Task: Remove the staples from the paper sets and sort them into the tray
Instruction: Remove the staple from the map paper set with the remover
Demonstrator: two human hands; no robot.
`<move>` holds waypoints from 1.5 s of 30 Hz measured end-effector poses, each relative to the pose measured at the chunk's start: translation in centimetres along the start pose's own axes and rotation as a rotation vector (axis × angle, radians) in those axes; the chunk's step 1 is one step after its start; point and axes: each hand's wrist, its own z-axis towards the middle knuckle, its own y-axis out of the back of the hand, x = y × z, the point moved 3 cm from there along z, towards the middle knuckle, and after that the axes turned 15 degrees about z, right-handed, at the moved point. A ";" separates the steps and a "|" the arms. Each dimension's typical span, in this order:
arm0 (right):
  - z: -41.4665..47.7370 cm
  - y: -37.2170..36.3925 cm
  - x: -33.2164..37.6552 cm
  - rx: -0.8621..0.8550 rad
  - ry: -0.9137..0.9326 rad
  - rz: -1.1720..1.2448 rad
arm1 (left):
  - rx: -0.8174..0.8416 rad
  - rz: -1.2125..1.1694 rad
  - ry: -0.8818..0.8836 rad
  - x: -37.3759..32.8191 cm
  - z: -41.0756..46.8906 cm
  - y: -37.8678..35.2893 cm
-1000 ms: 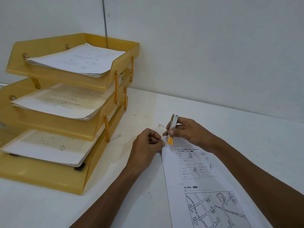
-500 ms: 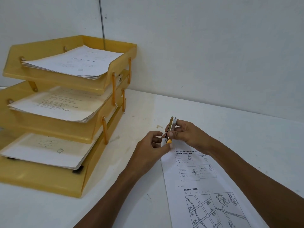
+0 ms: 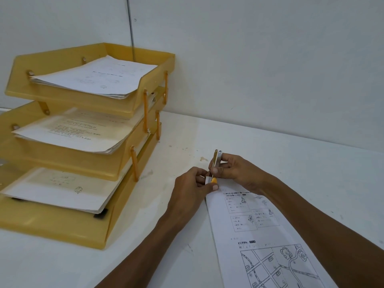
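A printed paper set (image 3: 257,229) with boxes and a map drawing lies on the white table, running from the middle to the lower right. My right hand (image 3: 234,170) grips a slim metal staple remover (image 3: 216,163) with an orange tip, held upright at the set's top left corner. My left hand (image 3: 193,186) pinches that corner right beside the tool's tip. The staple itself is hidden by my fingers. A yellow three-tier tray (image 3: 122,107) stands at the left, each tier holding a stack of papers.
The white table (image 3: 301,163) meets a pale wall close behind the hands. The tray fills the left side up to the wall. A small brown stain (image 3: 204,159) marks the table just beyond the tool.
My left hand has moved in against the tool's tip and lifted the paper corner slightly. The right hand has kept the remover upright at nearly the same spot.
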 end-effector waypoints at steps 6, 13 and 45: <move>-0.7 0.7 0.9 -0.112 0.095 0.079 | 0.049 -0.037 -0.012 0.1 -0.1 0.1; -4.3 7.6 2.0 -0.651 0.204 -0.163 | 0.031 -0.024 -0.021 0.4 -0.2 0.2; -12.8 4.3 -1.7 -0.745 0.131 -0.043 | -0.012 -0.638 -0.019 -3.8 -2.5 1.3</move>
